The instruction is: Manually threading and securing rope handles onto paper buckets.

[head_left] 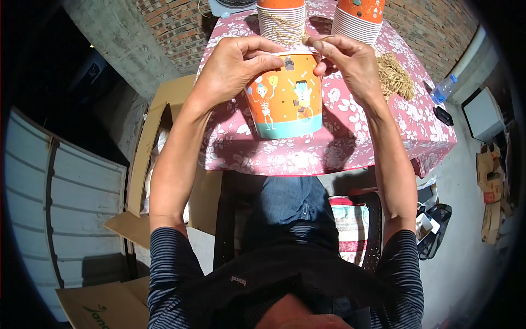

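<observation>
An orange paper bucket (285,101) with cartoon skeleton figures and a teal base is held above the floral tablecloth (350,148). My left hand (233,63) grips its rim and left side. My right hand (345,57) pinches a thin beige string (315,39) at the bucket's top right rim. A loose bundle of the same twine (394,77) lies on the table just right of my right wrist.
Two tall stacks of ribbed paper buckets (282,19) (359,22) stand at the table's far side. An open cardboard box (159,142) sits on the floor at left. A plastic bottle (445,88) and a dark phone (442,115) lie near the table's right edge. Brick wall behind.
</observation>
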Demonstrator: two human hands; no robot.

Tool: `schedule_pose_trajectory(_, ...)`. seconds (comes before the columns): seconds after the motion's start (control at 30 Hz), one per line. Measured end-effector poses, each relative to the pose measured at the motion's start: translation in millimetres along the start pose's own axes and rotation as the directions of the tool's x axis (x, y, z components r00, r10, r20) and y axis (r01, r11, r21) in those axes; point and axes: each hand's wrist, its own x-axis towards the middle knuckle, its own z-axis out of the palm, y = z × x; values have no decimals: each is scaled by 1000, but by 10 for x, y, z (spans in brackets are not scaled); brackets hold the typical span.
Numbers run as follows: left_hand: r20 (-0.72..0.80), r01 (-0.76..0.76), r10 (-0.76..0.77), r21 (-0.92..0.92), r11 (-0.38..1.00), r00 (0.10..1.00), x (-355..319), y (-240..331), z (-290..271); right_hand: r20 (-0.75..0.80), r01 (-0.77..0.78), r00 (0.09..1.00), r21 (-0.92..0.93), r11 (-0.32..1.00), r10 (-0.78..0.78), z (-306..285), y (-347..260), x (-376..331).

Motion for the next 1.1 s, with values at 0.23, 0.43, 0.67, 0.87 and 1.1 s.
schedule_pose_trajectory(0.23, -25, -126, 127, 32, 992, 992, 34, -150, -39, 33, -50, 998, 49, 998, 48, -56, 244, -13)
schedule_pose_trajectory(0.43, 15, -52, 53, -52, 997, 998, -13, -102, -65, 24, -20, 1000, 43, 999, 19, -81, 286, -32)
schedule_pose_trajectory(0.67, 40, 40, -37, -80, 996, 998, -31, -3, 10, 8, -28, 1000, 70, 997, 28, -66, 274, -60)
schedule_pose_trajectory(0.87, 101, 137, -136, -4, 990, 985, -60, 103, 14, 3, 23, 1000, 31, 999, -23, -22, 219, -142)
schedule_pose_trajectory(1.1, 120, 189, -229, 275, 943, 966, -161, 240, 8, 21, 69, 997, 1, 998, -69, -12, 150, -242)
